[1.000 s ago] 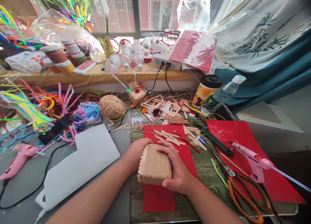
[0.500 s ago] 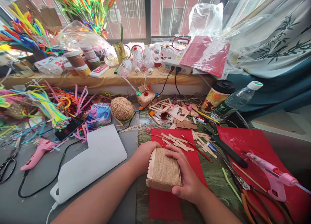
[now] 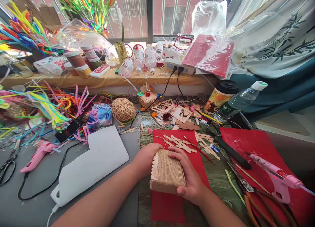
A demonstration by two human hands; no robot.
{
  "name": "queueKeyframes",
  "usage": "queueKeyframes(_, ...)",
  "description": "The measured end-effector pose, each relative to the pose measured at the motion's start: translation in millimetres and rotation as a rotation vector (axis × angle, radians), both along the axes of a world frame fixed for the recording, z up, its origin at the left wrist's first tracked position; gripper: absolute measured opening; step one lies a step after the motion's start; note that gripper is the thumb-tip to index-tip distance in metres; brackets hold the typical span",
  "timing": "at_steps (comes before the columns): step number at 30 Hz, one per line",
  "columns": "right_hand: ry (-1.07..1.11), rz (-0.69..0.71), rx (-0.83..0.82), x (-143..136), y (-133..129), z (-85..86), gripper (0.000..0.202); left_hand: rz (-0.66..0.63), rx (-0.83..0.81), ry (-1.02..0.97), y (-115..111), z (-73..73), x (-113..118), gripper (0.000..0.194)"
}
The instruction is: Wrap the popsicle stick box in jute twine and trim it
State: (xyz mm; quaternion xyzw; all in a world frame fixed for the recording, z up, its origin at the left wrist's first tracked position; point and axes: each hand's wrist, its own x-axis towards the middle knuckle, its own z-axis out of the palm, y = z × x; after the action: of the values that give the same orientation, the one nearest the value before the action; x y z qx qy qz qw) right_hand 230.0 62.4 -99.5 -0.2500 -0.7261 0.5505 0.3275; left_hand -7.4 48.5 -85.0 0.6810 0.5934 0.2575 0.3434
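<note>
A small box wrapped in twine (image 3: 169, 169) is held between both hands above a red sheet (image 3: 167, 209). Craft sticks with rounded ends line its left side. My left hand (image 3: 147, 158) grips the far left corner, its fingertips mostly hidden behind the box. Along the right side, my right hand (image 3: 190, 177) has its fingers over the top face and its thumb at the near right corner. Loose craft sticks (image 3: 178, 143) and a dark red pencil (image 3: 199, 150) lie just beyond the hands.
On the right are a pink glue gun (image 3: 273, 177), scissors (image 3: 242, 177) and a water bottle (image 3: 240, 102). A twine ball (image 3: 123, 109) sits further back. To the left lie a white board (image 3: 91, 164), another pink glue gun (image 3: 40, 154) and black-handled scissors (image 3: 10, 164).
The twine-wrapped box has shifted very slightly to the right and tilted a little in my hands. Both hands keep their hold; the things around stay where they were.
</note>
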Motion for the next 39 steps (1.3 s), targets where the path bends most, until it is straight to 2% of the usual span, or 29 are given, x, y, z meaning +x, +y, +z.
queueKeyframes(13,0.029,-0.04,-0.028,-1,2,3.8,0.093,-0.02,-0.055,-0.065,1,-0.6,2,0.018)
queueKeyframes(16,0.043,-0.04,-0.03,-1,2,3.9,0.09,-0.065,-0.095,-0.089,3,4.5,-1,0.017)
queueKeyframes(20,0.076,-0.098,-0.039,-1,3,1.4,0.086,-0.115,-0.137,-0.122,3,14.9,-7,0.026)
queueKeyframes(24,0.076,-0.112,-0.039,0,4,0.2,0.086,-0.125,-0.155,-0.161,1,21.0,-9,0.03)
queueKeyframes(34,0.071,-0.127,-0.052,0,5,-0.4,0.086,-0.063,-0.148,-0.222,1,12.0,-4,0.031)
queueKeyframes(39,0.122,-0.145,-0.169,1,7,-0.3,0.078,-0.059,-0.147,-0.242,2,11.7,-5,0.03)
